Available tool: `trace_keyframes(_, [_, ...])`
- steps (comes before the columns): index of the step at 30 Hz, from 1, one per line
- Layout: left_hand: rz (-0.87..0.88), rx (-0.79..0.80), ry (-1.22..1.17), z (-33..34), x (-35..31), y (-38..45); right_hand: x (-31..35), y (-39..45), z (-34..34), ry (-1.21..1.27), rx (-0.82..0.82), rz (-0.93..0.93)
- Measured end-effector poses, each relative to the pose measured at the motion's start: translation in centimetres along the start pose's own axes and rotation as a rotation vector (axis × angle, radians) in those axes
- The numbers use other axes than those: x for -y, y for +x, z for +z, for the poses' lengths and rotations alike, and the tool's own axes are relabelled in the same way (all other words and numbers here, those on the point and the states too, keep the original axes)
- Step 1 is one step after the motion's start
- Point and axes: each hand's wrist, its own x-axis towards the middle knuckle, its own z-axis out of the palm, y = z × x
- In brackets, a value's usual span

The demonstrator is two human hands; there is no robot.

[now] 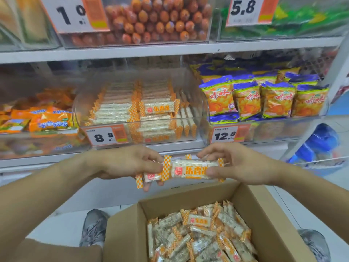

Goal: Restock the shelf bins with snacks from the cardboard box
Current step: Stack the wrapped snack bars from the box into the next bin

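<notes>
Both hands hold wrapped rice-puff snack bars (pixel 190 170) with orange checkered ends, just above the open cardboard box (pixel 124 229). My left hand (pixel 128 163) grips the left ends of the bars, with one bar lower in its fingers. My right hand (pixel 232 165) pinches the right end of the top bar. The box holds several loose bars of the same kind (pixel 200 235). Straight ahead, the clear shelf bin (pixel 202 110) marked 8.8 is stacked with the same bars in rows.
To the left, a bin of orange packets (pixel 43 118); to the right, a bin of purple and yellow snack bags (pixel 264 99) priced 12.8. Upper shelf bins hold orange sausages (pixel 160 19) and green packs. My grey shoes (pixel 94 227) flank the box on the white floor.
</notes>
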Motion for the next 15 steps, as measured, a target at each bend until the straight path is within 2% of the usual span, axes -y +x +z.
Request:
trace_keyframes(3, [0.063,-0.134,-0.083,0.4,0.2,0.1,0.0,-0.6,-0.4,0.13,-0.12,-0.062])
trace_keyframes(9, [0.036,-0.26,-0.247,0.7,-0.1,0.7,-0.2,-0.1,0.7,0.13,-0.129,-0.162])
trace_keyframes(15, [0.021,-0.239,-0.162,0.4,-1.0,0.8,0.2,1.0,1.8,0.238,-0.186,-0.147])
